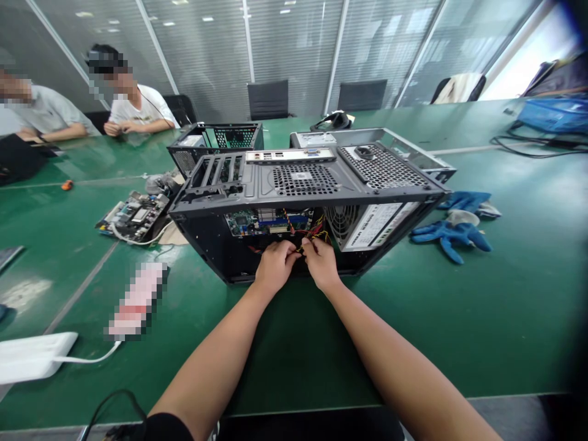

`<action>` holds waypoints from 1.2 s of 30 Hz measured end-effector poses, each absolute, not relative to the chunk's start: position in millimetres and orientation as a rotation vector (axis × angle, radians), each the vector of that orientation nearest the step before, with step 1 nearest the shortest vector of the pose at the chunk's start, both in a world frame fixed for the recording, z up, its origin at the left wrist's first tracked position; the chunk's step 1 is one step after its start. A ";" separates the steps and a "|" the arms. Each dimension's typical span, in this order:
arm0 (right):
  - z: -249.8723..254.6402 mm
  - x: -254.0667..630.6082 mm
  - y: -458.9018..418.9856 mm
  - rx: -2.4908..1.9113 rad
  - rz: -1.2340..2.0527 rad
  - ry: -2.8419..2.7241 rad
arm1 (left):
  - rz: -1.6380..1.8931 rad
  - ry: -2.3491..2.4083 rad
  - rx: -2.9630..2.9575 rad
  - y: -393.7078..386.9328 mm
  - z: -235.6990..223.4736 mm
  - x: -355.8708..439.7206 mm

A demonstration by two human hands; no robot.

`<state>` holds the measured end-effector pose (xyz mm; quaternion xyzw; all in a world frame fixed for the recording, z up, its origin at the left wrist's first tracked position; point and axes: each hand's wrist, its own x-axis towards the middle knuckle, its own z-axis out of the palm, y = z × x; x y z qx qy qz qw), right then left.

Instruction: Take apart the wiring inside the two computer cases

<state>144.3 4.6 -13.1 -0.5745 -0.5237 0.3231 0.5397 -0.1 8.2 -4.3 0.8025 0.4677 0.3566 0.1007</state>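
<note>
A black computer case (257, 196) stands on the green table with its open side facing me. Both my hands reach into that opening. My left hand (274, 263) pinches thin cables (316, 231), yellow, red and black, that run from the power supply (376, 226). Close beside it on the right, my right hand (321, 260) grips the same bundle with thumb and fingers together. The exact cable ends between the fingertips are too small to make out. Behind the hands a motherboard (271, 220) shows inside the case.
Blue work gloves (452, 233) lie to the right. Left are a loose motherboard (138, 214), a pixelated phone (138, 300) and a white power bank (37, 357) joined by cable. Two more cases (220, 138) stand behind. Two people (140, 110) sit at far left.
</note>
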 end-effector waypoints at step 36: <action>-20.4 147.3 8.5 -1.340 0.859 -1.230 | 1.104 1.432 2.435 7.4 -7.8 -1.5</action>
